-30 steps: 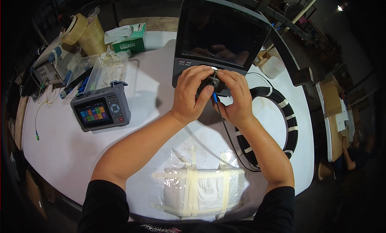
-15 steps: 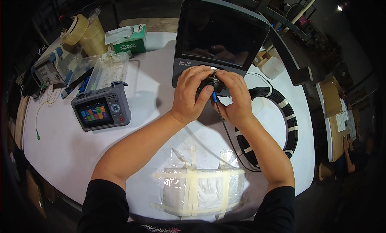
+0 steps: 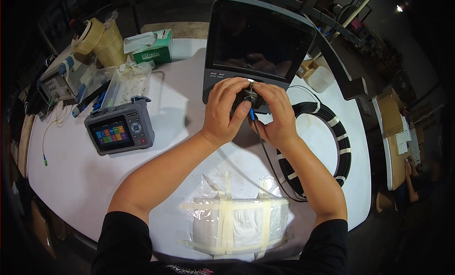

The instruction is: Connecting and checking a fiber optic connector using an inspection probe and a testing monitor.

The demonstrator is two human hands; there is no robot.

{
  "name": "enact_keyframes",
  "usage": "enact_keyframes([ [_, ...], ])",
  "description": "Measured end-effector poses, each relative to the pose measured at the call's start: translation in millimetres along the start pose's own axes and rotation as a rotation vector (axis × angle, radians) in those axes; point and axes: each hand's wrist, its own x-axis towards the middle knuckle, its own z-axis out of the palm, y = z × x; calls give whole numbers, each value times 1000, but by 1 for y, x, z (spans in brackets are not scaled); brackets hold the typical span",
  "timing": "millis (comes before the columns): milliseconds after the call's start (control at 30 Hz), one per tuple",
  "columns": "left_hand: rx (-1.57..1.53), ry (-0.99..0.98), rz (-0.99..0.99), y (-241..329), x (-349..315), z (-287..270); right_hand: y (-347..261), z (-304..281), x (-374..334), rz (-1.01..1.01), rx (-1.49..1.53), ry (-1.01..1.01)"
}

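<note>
Both hands close around a dark metal fixture [image 3: 254, 98] at the front of a grey instrument with a large black screen [image 3: 258, 40]. My left hand [image 3: 222, 109] wraps its left side, thumb on the near face. My right hand [image 3: 280, 116] has its fingers on top of the fixture and its thumb lower, near a blue fiber connector [image 3: 252, 115]. This connector points up into the fixture's near side; its tip is hidden. From it a black cable [image 3: 266, 156] runs down toward a coil of black cable [image 3: 345, 149] under my right forearm.
To the left stands a handheld tester [image 3: 118, 128] with a lit screen. Behind it are a clear plastic bin [image 3: 135, 83], a green tissue box [image 3: 156, 50] and tape rolls [image 3: 106, 35]. A taped white pad [image 3: 246, 225] lies nearest me. A white tub [image 3: 321, 79] sits back right.
The large-screened instrument has shifted very slightly to the left. My hands keep nearly the same hold on the fixture.
</note>
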Motion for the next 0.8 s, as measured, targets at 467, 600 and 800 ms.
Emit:
enact_keyframes([
  [467,17,-35,-52,3,1,-3,1,1,0,-48,11,44],
  [600,33,-28,0,-1,1,-3,1,1,0,-39,8,46],
  [800,-39,3,0,-1,1,0,1,0,0,-38,-2,45],
])
